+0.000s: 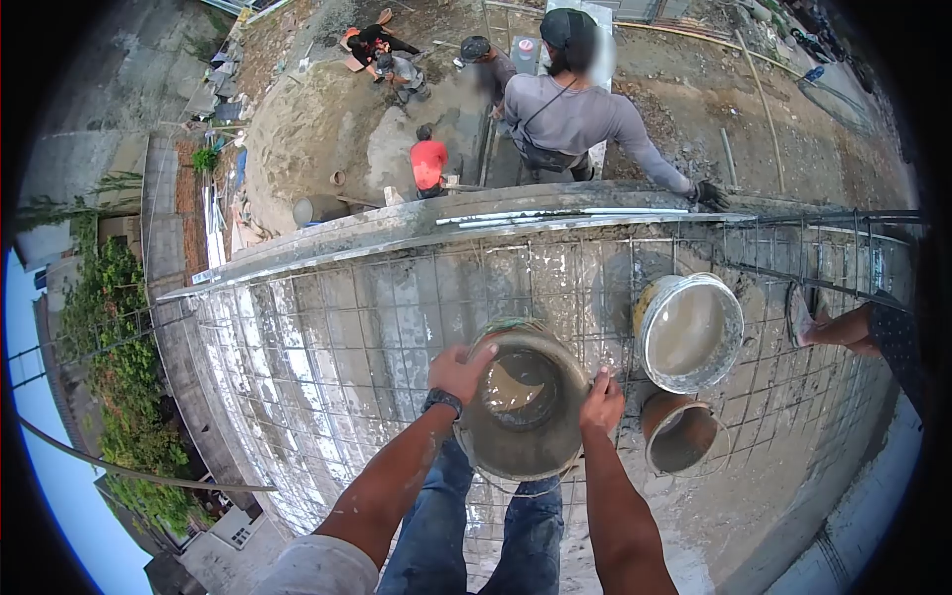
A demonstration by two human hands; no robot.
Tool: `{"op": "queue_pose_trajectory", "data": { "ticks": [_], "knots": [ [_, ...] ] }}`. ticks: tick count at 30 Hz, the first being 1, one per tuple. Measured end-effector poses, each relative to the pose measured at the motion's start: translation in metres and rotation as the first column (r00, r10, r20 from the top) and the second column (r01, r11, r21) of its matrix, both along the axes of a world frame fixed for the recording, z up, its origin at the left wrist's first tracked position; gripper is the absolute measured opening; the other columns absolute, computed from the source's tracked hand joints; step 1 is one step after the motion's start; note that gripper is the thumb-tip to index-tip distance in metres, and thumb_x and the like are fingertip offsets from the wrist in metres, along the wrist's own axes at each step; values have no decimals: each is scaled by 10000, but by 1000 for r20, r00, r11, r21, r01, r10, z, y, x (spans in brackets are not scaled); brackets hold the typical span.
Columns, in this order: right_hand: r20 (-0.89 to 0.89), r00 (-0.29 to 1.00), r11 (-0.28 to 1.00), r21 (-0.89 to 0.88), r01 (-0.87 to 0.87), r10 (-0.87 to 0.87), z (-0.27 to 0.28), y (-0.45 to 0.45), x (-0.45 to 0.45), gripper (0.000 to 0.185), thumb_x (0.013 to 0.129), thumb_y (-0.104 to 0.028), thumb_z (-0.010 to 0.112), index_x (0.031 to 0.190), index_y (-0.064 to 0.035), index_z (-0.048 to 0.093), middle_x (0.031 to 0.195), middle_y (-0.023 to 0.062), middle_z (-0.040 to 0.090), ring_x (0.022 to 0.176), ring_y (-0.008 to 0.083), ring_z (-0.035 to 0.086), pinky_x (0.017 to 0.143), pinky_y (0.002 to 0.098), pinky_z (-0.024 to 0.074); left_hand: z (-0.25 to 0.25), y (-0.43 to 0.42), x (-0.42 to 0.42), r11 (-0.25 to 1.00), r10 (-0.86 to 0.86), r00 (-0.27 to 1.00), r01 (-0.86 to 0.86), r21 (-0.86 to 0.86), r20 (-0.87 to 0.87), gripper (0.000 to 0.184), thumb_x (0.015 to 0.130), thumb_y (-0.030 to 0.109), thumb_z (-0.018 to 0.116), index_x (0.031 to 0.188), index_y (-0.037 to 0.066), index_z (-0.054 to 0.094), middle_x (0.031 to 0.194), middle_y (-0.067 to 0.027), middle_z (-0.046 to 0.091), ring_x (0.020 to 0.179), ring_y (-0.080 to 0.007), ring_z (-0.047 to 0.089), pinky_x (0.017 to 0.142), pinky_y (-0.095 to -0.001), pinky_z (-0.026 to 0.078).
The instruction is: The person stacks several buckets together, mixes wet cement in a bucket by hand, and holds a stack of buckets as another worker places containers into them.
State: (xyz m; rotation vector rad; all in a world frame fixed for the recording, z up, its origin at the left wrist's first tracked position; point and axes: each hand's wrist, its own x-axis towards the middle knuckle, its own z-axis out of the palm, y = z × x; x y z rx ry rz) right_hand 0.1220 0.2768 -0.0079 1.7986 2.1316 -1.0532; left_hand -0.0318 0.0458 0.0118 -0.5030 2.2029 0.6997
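Observation:
A round grey bucket (522, 405), coated with cement and with a little wet liquid at its bottom, is held between both hands in front of my legs. My left hand (461, 374) grips its left rim, thumb on the edge. On the right side, my right hand (601, 401) is closed on the rim or handle. To the right of it stands a larger bucket (689, 332) filled with greyish liquid. Just below that one, a brown bucket (682, 434) lies tilted with its wire handle showing.
Steel mesh (397, 312) covers the wet slab underfoot. A ledge (367, 238) with white pipes runs across its far edge. Beyond it, a person in a grey shirt (570, 117) rests a gloved hand on the ledge; several people are lower down. Another person's leg (843, 330) is at right.

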Motion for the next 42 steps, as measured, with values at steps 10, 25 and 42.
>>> {"op": "queue_pose_trajectory", "data": {
  "ticks": [10, 25, 42],
  "knots": [
    [16, 1000, 1000, -11, 2, -1, 2, 0, -2, 665, 1029, -576, 502, 1042, 56, 710, 977, 338, 691, 933, 544, 634, 842, 580, 468, -21, -6, 12, 1000, 8, 978, -4, 19, -207, 600, 804, 580, 864, 843, 7, 690, 738, -30, 655, 698, -117, 576, 690, -316, 513],
    [31, 999, 999, -38, 28, -27, 11, 1, -8, 665, 1024, -585, 513, 1058, 43, 727, 966, 314, 710, 932, 514, 664, 846, 563, 486, -19, -5, 11, 1000, 10, 979, -5, 26, -202, 603, 810, 578, 859, 860, 0, 697, 739, -27, 653, 702, -114, 566, 689, -315, 508],
    [-24, 998, 994, -100, 51, -54, 12, 0, -7, 655, 1040, -584, 508, 1021, 35, 721, 919, 291, 711, 892, 464, 672, 832, 535, 490, -5, -3, 3, 1000, -13, 994, 14, 2, -110, 768, 786, 703, 808, 981, -37, 739, 906, -164, 744, 852, -257, 700, 840, -395, 560]
  ]
}}
